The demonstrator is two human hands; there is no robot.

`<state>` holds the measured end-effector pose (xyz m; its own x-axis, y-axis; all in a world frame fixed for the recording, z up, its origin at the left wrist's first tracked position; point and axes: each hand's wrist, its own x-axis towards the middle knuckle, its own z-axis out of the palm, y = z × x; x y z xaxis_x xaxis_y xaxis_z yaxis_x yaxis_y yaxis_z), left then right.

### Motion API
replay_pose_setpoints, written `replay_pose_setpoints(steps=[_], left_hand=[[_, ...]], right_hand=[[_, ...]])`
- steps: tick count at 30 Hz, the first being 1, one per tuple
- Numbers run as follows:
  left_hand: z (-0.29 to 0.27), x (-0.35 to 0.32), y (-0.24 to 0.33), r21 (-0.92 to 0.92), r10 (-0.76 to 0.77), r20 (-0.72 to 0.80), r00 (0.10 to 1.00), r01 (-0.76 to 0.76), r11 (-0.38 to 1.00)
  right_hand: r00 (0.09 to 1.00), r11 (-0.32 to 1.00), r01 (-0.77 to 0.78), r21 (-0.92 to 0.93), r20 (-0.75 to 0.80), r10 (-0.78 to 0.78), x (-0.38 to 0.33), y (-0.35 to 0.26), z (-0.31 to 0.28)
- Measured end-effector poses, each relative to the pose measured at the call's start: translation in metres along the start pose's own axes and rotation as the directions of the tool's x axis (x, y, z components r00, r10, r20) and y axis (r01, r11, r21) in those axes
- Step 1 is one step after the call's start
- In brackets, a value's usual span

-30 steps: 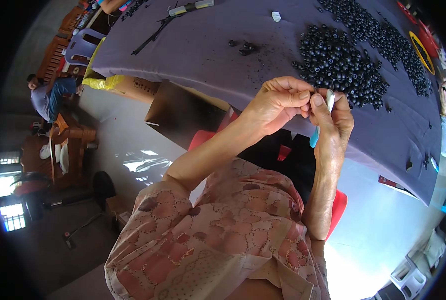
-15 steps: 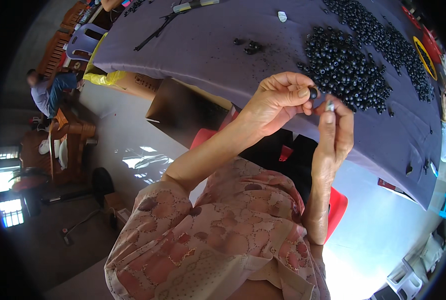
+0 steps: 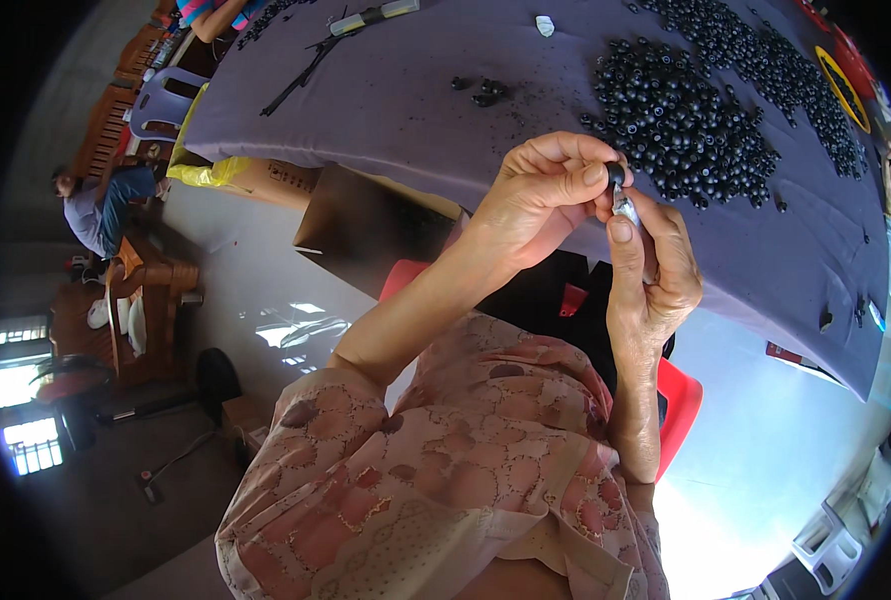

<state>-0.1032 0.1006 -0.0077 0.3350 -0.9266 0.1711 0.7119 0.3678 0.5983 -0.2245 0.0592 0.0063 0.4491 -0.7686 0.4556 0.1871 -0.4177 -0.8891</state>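
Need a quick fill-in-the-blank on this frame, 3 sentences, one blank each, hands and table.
1. The left hand pinches a small ____ bead at its fingertips.
2. The right hand holds a thin pale rod whose tip meets the ____.
3. The big heap of black beads lies on a table covered with a ____ cloth.

Missing words: black; bead; purple
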Motion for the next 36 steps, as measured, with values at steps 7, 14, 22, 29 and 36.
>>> replay_pose_setpoints(steps=[7, 14, 22, 29, 36], left_hand=[[-0.001, -0.001, 0.000, 0.002, -0.002, -0.008, 1.000, 0.002, 1.000], [-0.002, -0.001, -0.001, 0.009, 0.008, -0.003, 1.000, -0.008, 1.000], [-0.002, -0.002, -0.001, 0.054, 0.015, 0.011, 1.000, -0.016, 0.998], [-0.002, -0.002, -0.004, 0.083, 0.073, -0.045, 0.996, -0.069, 0.994], [-0.004, -0.001, -0.004, 0.087, 0.087, -0.045, 0.995, -0.083, 0.993]], right_hand=[[1.000, 1.000, 0.008, 0.007, -0.014, -0.007, 0.000, 0.002, 0.001], [1.000, 1.000, 0.020, 0.018, -0.001, -0.020, 0.001, 0.006, 0.000], [1.000, 1.000, 0.020, 0.024, -0.005, -0.019, 0.001, 0.008, 0.001], [0.999, 0.994, -0.036, 0.107, 0.007, 0.035, -0.001, 0.011, 0.003], [0.995, 0.989, -0.103, 0.109, 0.011, 0.103, -0.002, 0.013, 0.006]])
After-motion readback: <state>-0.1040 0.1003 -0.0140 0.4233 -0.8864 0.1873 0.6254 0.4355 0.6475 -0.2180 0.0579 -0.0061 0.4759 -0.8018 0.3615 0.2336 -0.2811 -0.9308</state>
